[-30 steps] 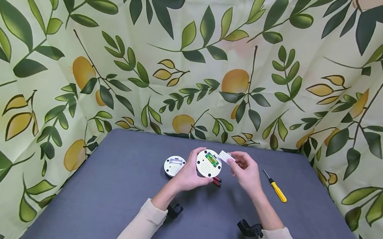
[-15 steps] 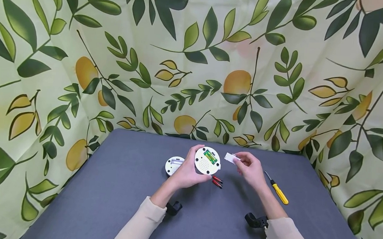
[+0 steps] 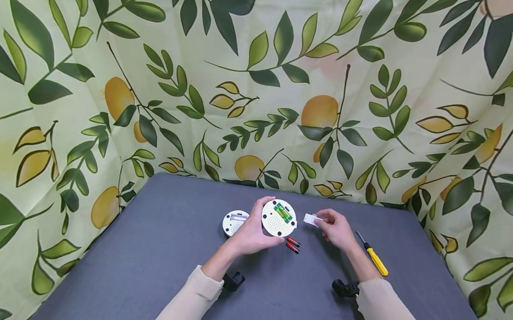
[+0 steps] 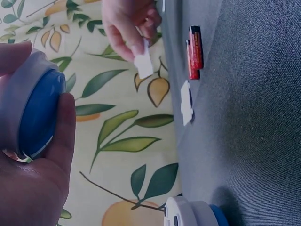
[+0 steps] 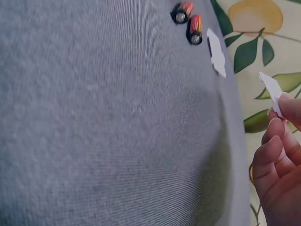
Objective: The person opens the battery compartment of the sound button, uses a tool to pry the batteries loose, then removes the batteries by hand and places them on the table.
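In the head view, my left hand [image 3: 251, 236] grips a round white device [image 3: 274, 227] by its rim. Its underside faces me, and green batteries [image 3: 283, 213] sit in the uncovered compartment. The left wrist view shows the device's blue face [image 4: 43, 110] on the other side. To its right, apart from it, my right hand [image 3: 339, 230] pinches a small white battery cover [image 3: 310, 219] between thumb and fingers. A similar device [image 3: 231, 222] lies on the table, partly behind my left hand, its battery bay uncovered and without batteries.
Two red batteries [image 3: 292, 248] lie on the grey table below the held device. A second white cover [image 4: 186, 104] lies near them, plain in both wrist views. A yellow-handled screwdriver [image 3: 377, 261] rests right of my right hand. Leaf-patterned cloth [image 3: 260, 97] hangs behind the table.
My right hand has drawn the battery cover away from the device, to the right and slightly down. The left hand still holds the device in nearly the same place.
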Available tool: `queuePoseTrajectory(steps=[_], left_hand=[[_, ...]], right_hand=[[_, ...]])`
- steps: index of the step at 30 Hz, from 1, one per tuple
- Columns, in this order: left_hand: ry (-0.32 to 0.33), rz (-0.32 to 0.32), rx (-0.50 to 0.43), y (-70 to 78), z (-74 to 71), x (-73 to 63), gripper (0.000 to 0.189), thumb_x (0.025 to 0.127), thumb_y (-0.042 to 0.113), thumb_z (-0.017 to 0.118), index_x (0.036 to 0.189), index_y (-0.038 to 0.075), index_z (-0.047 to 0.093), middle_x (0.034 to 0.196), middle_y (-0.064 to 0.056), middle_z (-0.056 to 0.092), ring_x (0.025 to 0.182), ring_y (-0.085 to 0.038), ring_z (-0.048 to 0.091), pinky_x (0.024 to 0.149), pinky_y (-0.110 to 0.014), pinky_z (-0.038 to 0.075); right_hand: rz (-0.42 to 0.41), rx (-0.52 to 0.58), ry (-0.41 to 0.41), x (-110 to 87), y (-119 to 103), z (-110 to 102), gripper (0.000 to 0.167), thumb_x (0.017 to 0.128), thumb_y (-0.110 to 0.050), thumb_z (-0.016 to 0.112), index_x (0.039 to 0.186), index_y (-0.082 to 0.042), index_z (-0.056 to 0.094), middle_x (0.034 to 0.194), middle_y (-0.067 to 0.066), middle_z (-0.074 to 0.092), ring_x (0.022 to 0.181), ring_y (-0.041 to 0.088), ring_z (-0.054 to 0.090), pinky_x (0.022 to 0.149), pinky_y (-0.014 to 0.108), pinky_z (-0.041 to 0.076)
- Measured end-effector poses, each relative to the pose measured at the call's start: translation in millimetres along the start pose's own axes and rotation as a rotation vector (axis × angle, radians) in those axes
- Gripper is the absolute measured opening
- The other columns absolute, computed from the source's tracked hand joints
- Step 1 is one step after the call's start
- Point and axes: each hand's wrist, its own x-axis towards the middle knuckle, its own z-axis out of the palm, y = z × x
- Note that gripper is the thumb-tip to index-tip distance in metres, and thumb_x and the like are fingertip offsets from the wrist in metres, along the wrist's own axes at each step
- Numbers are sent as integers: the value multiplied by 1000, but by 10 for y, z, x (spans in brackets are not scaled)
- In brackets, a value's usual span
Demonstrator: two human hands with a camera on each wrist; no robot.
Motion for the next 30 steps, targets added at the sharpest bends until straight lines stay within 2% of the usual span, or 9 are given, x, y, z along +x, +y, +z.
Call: queuePoseTrajectory(steps=[6,14,19,25,30], left_hand=[[-12,-3,-19,11,-5,-13,102,73,18,88,154,19,26,143,-4,44,122,-21,48,104,-45,37],[-15,-5,-10,13,-15,-23,101,73,18,87,154,19,26,143,-4,45,122,-21,49,104,-45,38],[-18,-3,4,18,-8,-20,101,74,18,87,154,21,26,145,-4,43,123,-20,48,104,-44,37],[-20,-18,6,26,-2,-20,101,73,17,87,154,24,26,144,-2,44,123,-19,48,105,-43,37],[-18,-18,15,27,-10,-21,101,74,18,87,154,22,26,144,-2,43,123,-20,48,104,-43,38]], right_hand=[[26,-66,-27,84,80,35,20,96,-8,70,112,3,64,73,4,55,58,16,52,50,28,43],[57,-189,-54,128,133,57,18,95,-9,70,109,1,66,74,5,56,58,16,53,53,29,43],[50,-186,-44,135,165,73,19,95,-9,71,109,3,66,74,5,57,57,15,52,53,28,43],[76,-114,14,154,210,62,21,93,-7,72,109,6,69,76,5,58,61,15,52,53,26,44],[75,-108,4,162,217,43,21,93,-9,72,108,7,70,81,6,61,66,16,54,57,26,45]])
